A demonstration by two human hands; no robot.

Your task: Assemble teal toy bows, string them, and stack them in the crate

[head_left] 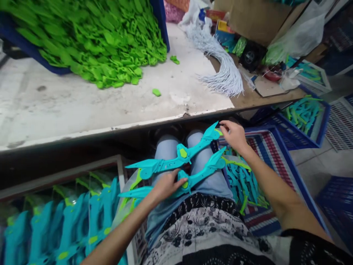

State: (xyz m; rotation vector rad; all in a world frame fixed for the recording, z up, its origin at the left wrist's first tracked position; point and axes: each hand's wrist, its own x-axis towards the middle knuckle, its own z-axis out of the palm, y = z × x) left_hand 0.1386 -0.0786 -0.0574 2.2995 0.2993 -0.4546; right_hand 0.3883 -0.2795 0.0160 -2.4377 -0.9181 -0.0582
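Observation:
Two turquoise toy bows lie across my lap, each with a lime-green piece at its middle. My left hand [168,185] is closed round the middle of the nearer toy bow [202,176]. Just beyond it is the farther toy bow [165,164], roughly parallel. At that bow's right end my right hand [234,135] has its fingers pinched by a small lime-green end piece [219,131]. The fingers hide part of this piece. Another lime-green end piece [237,162] sticks out from the nearer bow's right end.
A blue crate [162,22] spills green plastic pieces [110,44] onto the white worktop [91,106]. White cords [220,70] lie at its right. Crates of turquoise bows [68,221] stand at my left; a blue-rimmed crate [292,176] with turquoise parts stands at my right.

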